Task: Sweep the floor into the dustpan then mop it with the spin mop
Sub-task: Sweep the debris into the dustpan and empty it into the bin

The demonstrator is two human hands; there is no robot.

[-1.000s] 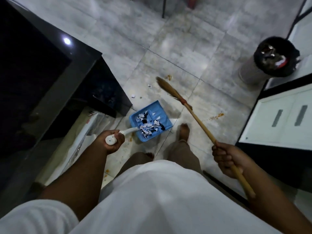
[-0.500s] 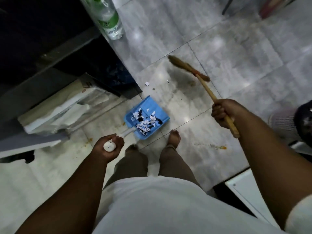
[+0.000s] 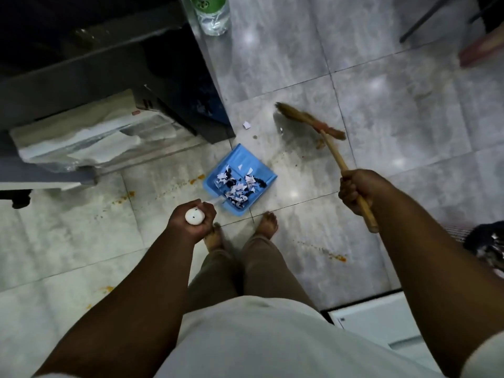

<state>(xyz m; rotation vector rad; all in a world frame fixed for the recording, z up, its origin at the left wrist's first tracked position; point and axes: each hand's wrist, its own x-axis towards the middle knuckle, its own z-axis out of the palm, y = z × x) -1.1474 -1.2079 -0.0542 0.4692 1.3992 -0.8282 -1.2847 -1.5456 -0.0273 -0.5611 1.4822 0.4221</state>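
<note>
the grey tiled floor fills the view, marked with orange crumbs and stains, some in a trail near the dark cabinet at upper left and some by the person's feet. a crumpled white plastic sheet lies under the cabinet's edge. a white cupboard shows at lower right.

the person stands barefoot, both forearms reaching forward and down. the left hand is curled in a fist round the white handle of the blue dustpan, the handle's round end showing at the top of the fist. the dustpan rests on the floor just ahead of the left foot, its open lip pointing away toward the cabinet corner. inside it lies a heap of torn paper scraps, white and black; any print on them is too small to read.

the right hand grips the wooden shaft of the broom, fingers wrapped tight, the shaft's end sticking out past the wrist. the straw head touches the floor beyond the dustpan, apart from it.

a clear plastic bottle with a green label stands by the cabinet at the top edge; its writing cannot be read. one white paper scrap lies on the floor between cabinet corner and broom head.
</note>
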